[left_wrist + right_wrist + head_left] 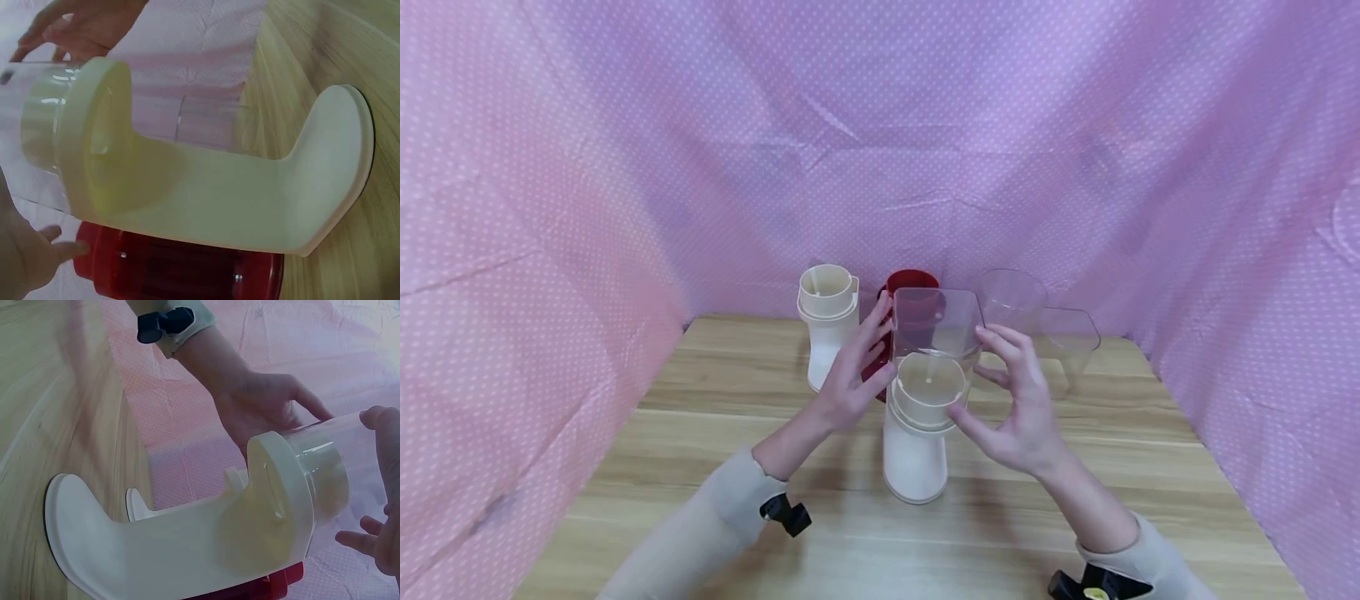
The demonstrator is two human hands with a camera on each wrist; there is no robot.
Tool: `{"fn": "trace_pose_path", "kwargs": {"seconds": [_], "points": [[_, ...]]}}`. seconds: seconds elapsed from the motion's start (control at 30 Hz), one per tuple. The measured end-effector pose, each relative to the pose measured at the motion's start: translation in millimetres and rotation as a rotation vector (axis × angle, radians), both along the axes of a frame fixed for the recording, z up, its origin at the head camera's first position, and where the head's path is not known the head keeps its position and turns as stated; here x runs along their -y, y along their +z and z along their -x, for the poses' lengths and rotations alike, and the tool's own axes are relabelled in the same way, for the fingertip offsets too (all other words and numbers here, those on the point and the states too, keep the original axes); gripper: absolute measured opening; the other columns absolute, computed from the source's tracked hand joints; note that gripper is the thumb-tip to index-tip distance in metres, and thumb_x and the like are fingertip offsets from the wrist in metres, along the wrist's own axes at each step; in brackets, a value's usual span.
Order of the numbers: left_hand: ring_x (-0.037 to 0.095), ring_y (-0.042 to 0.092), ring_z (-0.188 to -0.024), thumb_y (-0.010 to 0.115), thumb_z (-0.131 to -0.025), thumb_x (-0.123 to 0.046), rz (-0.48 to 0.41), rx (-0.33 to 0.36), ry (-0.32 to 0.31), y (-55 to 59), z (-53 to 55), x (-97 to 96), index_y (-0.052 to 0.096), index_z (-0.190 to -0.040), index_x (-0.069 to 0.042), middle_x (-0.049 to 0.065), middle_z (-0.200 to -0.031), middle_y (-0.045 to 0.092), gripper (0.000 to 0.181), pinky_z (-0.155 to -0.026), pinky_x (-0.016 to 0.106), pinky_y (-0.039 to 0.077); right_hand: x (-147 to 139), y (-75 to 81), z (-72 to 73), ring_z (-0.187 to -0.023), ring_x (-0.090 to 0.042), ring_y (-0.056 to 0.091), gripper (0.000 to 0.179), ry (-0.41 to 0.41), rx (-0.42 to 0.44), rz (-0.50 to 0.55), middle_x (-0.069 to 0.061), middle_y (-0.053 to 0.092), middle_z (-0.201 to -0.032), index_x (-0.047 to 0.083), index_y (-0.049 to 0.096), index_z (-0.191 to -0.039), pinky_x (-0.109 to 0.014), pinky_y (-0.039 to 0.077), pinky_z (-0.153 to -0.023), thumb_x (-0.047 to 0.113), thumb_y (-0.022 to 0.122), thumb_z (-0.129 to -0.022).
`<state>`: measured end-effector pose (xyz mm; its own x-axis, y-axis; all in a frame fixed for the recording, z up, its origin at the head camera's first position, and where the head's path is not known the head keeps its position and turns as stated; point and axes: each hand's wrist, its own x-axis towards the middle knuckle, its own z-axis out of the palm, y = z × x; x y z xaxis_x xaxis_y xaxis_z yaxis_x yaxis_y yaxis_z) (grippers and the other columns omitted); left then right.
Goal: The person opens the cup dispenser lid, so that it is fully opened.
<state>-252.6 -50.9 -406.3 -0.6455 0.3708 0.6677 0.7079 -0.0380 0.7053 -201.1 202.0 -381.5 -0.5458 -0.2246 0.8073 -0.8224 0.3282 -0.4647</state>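
Note:
A white cereal dispenser base (915,467) with a round cream collar stands upright on the table in front of me. Over its collar sits a clear plastic container (942,312), whose lower part surrounds the collar. My left hand (852,379) holds the container's left side, thumb toward me and fingers reaching along the side. On the opposite side, my right hand (1018,408) holds it with the thumb low at the front and the fingers higher up. In the right wrist view the left hand (256,412) is partly hidden behind the container and base.
Behind the left hand is a second white base (827,325). A red dispenser base (913,279) stands directly behind the container, partly covered. Farther right are two clear containers, one round (1011,296) and one squarish (1073,329). Pink dotted cloth (880,192) surrounds the wooden table (700,467).

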Motion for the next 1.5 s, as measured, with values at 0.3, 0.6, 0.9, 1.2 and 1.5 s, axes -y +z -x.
{"fn": "trace_pose_path", "kwargs": {"seconds": [0.3, 0.6, 0.9, 1.2, 1.5], "points": [[0.035, 0.07, -0.121, 0.065, -0.099, -0.016, 0.007, 0.022, 0.036, -7.8, -4.3, -2.0, 0.018, -0.171, -0.015, 0.023, -0.152, 0.059, 0.087, -0.092, 0.045, 0.063, 2.1, -2.7, 11.3, -0.136, -0.022, 0.054, 0.091, -0.016, -0.074, -0.061, -0.03, 0.048, -0.149, -0.008, 0.042, -0.148, -0.043, 0.067, -0.068, 0.05, 0.081, -0.09], [0.034, 0.066, -0.134, 0.08, -0.092, -0.01, 0.032, 0.001, 0.167, -10.7, -22.0, -5.1, 0.018, -0.172, -0.021, 0.017, -0.152, 0.059, 0.102, -0.104, 0.051, 0.058, -3.9, -0.5, 31.2, -0.139, -0.019, 0.055, 0.094, 0.148, -0.063, -0.052, -0.034, 0.046, -0.149, -0.013, 0.031, -0.144, -0.03, 0.066, -0.073, 0.016, 0.09, -0.076], [0.038, 0.065, -0.132, 0.073, -0.088, -0.015, 0.021, -0.097, 0.229, -9.1, -13.1, -3.5, 0.014, -0.171, -0.009, 0.022, -0.147, 0.06, 0.101, -0.1, 0.053, 0.061, -8.9, -2.9, 29.8, -0.14, -0.018, 0.054, 0.105, 0.083, -0.026, -0.066, -0.022, 0.045, -0.158, -0.009, 0.031, -0.153, -0.025, 0.06, -0.097, 0.052, 0.083, -0.087], [0.045, 0.066, -0.13, 0.062, -0.095, -0.003, -0.02, -0.031, 0.058, 0.8, -0.7, 0.7, 0.018, -0.17, -0.006, 0.027, -0.153, 0.057, 0.087, -0.099, 0.048, 0.062, -2.1, 0.1, 19.5, -0.126, -0.031, 0.06, 0.094, -0.009, 0.052, -0.103, -0.02, 0.048, -0.154, 0.0, 0.041, -0.154, -0.049, 0.068, -0.077, 0.018, 0.088, -0.075], [0.039, 0.071, -0.126, 0.074, -0.092, -0.009, 0.011, -0.022, 0.182, 0.8, -13.9, -2.7, 0.029, -0.168, -0.011, 0.023, -0.146, 0.065, 0.089, -0.086, 0.047, 0.066, -0.7, -1.4, 29.9, -0.128, -0.035, 0.063, 0.091, 0.056, 0.031, -0.087, -0.025, 0.052, -0.152, -0.005, 0.031, -0.153, -0.044, 0.067, -0.076, 0.004, 0.077, -0.076]]}}
